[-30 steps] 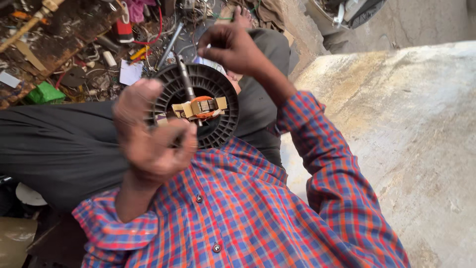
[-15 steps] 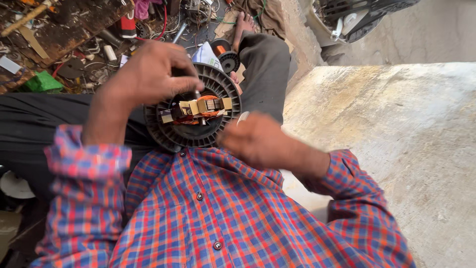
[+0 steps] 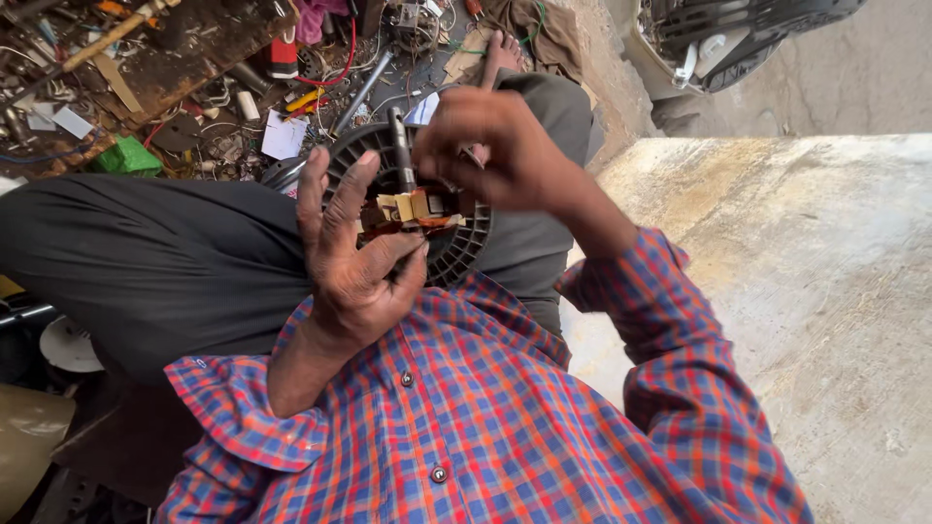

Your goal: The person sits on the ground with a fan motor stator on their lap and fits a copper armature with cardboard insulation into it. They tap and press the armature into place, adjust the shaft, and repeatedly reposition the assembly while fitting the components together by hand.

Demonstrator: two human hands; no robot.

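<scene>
The left hand (image 3: 354, 262) has its fingers (image 3: 335, 199) spread open and fanned upward, with the palm and thumb pressed against the near rim of a round black fan wheel (image 3: 456, 254). It braces the wheel rather than gripping it. The right hand (image 3: 500, 150) curls its fingers closed around something at the wheel's far side; what they pinch is hidden behind the knuckles, though a dark metal rod (image 3: 398, 146), probably a tool shaft, rises just beside them from the wheel's middle.

The wheel rests on the person's lap, against the dark trousers (image 3: 165, 262), with a small motor part of brass and copper colour (image 3: 413, 209) at its hub.

To do this well, the bracing palm should probably stay flat and firm so the wheel cannot turn or tip on the soft lap. The rod looks best kept square to the hub; a slant could slip it off the small metal part towards the open palm.

Beyond the knees, the floor (image 3: 223, 136) is littered with wires, scraps and a green box (image 3: 126, 157). A pale concrete slab (image 3: 806, 272) lies to the right.
</scene>
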